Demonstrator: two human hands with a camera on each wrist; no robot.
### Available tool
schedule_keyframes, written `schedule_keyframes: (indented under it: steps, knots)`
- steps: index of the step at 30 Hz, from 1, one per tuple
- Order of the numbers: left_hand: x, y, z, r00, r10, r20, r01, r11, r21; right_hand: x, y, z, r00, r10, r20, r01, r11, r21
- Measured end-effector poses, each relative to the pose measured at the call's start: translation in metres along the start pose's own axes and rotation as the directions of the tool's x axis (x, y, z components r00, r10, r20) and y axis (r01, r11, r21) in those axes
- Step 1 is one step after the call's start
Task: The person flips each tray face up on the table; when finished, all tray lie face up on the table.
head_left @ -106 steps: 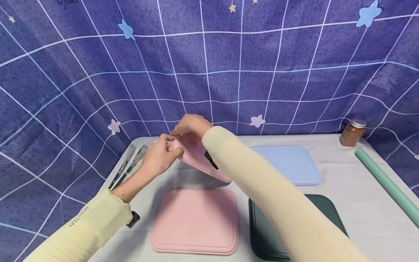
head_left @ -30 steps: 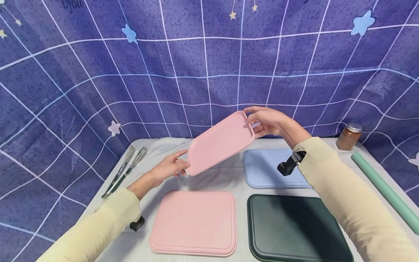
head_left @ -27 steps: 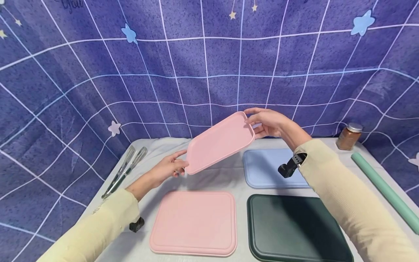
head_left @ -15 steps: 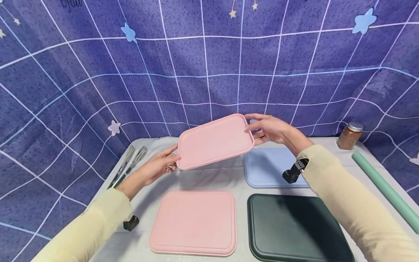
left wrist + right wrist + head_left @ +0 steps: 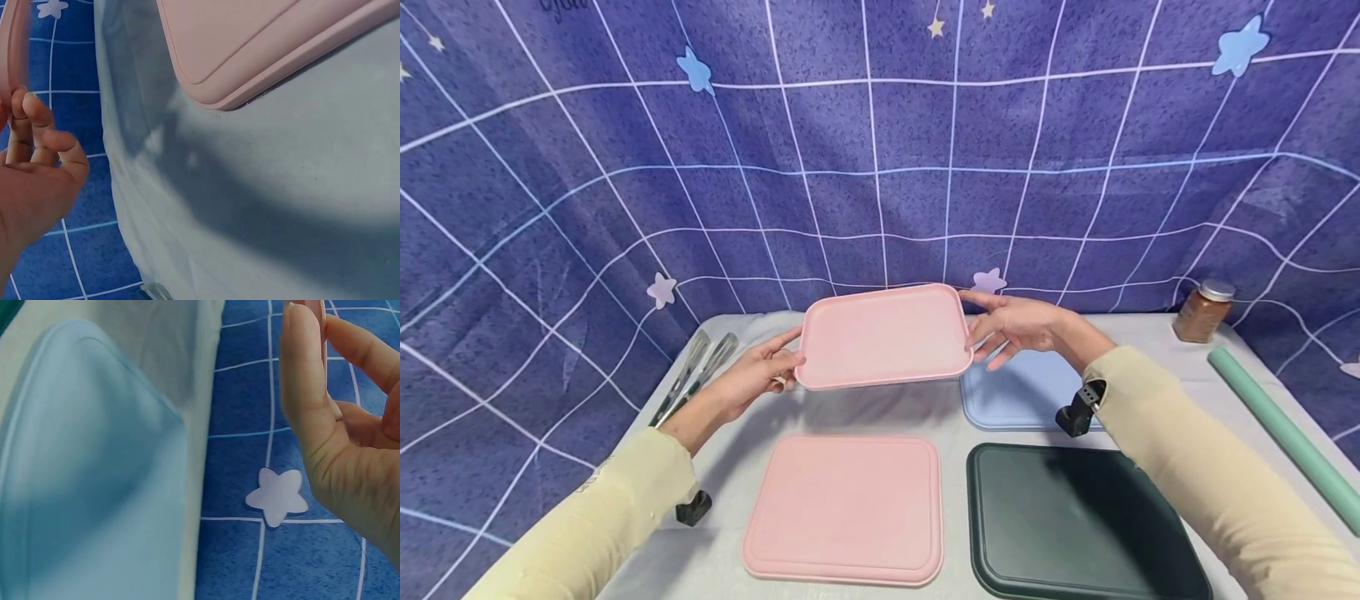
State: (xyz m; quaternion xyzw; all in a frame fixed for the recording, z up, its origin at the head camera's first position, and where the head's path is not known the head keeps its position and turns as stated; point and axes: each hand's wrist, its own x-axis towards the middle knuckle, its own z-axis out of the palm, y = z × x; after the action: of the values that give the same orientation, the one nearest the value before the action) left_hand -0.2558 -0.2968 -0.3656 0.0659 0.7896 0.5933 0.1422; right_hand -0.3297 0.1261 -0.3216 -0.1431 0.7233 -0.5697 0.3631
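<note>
A shallow pink tray [image 5: 883, 337] with a raised rim is held up above the back of the table, its inside facing the head camera. At its left end my left hand [image 5: 748, 379] pinches the rim, thumb on the near face and fingers behind. My right hand [image 5: 1022, 325] holds the opposite end between thumb and fingers, the index finger stretched along the upper corner. Only a sliver of the tray [image 5: 17, 44] shows in the left wrist view, beside the curled fingers. Below it lies a flat pink rectangular board [image 5: 844, 508] with a grooved border.
A dark green board [image 5: 1060, 517] lies front right, with a light blue one [image 5: 1022, 392] behind it, partly under my right hand. Metal tongs [image 5: 700, 367] rest at the left edge. A brown-filled jar [image 5: 1202, 315] and a green roll [image 5: 1285, 433] stand and lie right. A blue curtain [image 5: 880, 200] hangs behind.
Earlier both hands were together at the tray's left end; the right hand then took the right end. Over the last second the tray has levelled, its right end lowering and left end shifting left.
</note>
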Motion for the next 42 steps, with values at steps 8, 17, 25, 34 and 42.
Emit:
schedule_keyframes:
  steps: [8, 17, 25, 34, 42]
  knots:
    - [-0.001, 0.001, -0.012, 0.997, -0.039, 0.063, 0.038, 0.999, 0.022, 0.005, 0.014, 0.011, 1.000, 0.004, -0.012, -0.004, 1.000, 0.031]
    - [-0.003, -0.004, -0.023, 0.998, -0.033, 0.061, 0.031, 0.999, 0.032, 0.015, 0.029, 0.025, 0.999, -0.024, -0.034, 0.027, 0.997, 0.071]
    - [-0.008, -0.007, -0.029, 0.985, -0.105, 0.137, 0.097, 0.993, 0.063, 0.018, 0.035, 0.032, 0.998, -0.022, -0.056, 0.026, 0.997, 0.078]
    - [-0.009, -0.012, -0.031, 0.977, -0.130, 0.171, 0.117, 0.990, 0.083, 0.024, 0.044, 0.038, 0.996, -0.008, -0.087, 0.013, 0.998, 0.062]
    - [-0.008, -0.019, -0.034, 0.964, -0.198, 0.179, 0.181, 0.978, 0.106, 0.030, 0.048, 0.045, 0.995, 0.066, -0.072, -0.062, 0.996, 0.062]
